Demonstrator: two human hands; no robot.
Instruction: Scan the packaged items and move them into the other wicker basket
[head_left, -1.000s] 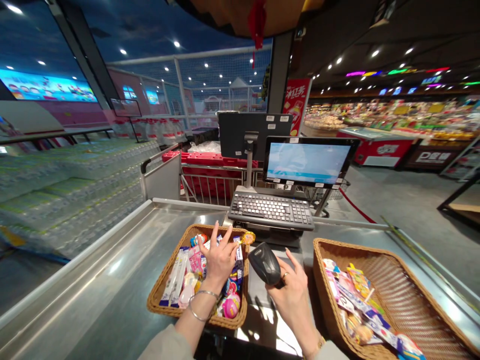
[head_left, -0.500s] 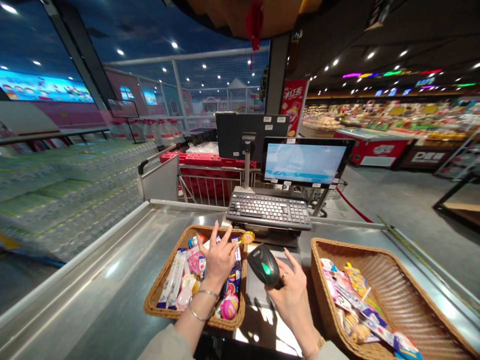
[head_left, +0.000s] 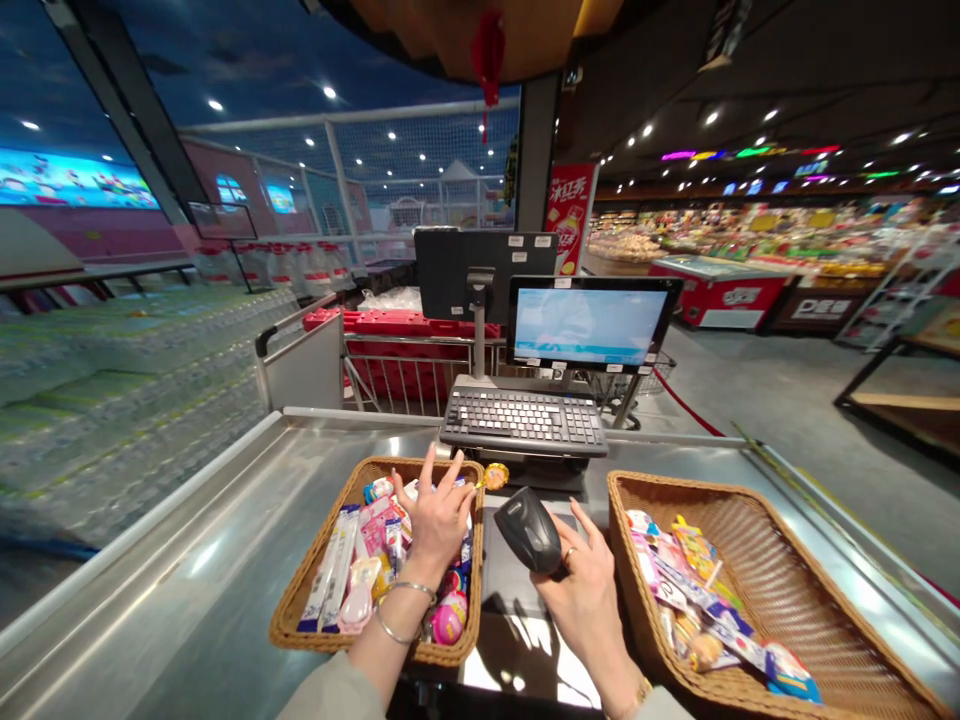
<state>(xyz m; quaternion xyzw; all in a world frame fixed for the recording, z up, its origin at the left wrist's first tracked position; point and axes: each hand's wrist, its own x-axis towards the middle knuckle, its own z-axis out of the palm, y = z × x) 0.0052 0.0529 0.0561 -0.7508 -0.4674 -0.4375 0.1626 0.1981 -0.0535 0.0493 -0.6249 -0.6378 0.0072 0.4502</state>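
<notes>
We count one yellow-wrapped sweet [head_left: 496, 476], one scanner [head_left: 528, 530], two baskets [head_left: 799, 585]. Our left grip [head_left: 437, 522] pinches the yellow-wrapped sweet, which juts out rightward; our right grip [head_left: 582, 578], clamped round the scanner, holds it between the baskets.

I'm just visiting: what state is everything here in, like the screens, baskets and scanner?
Scanner: gripped in the right hand, no light showing
Gold-wrapped sweet: held in the left hand
Facing screen: lit
Other screen: back turned, on or off not visible
Keyboard: uncovered
Left basket: well filled
Right basket: part-filled, bare wicker showing
</notes>
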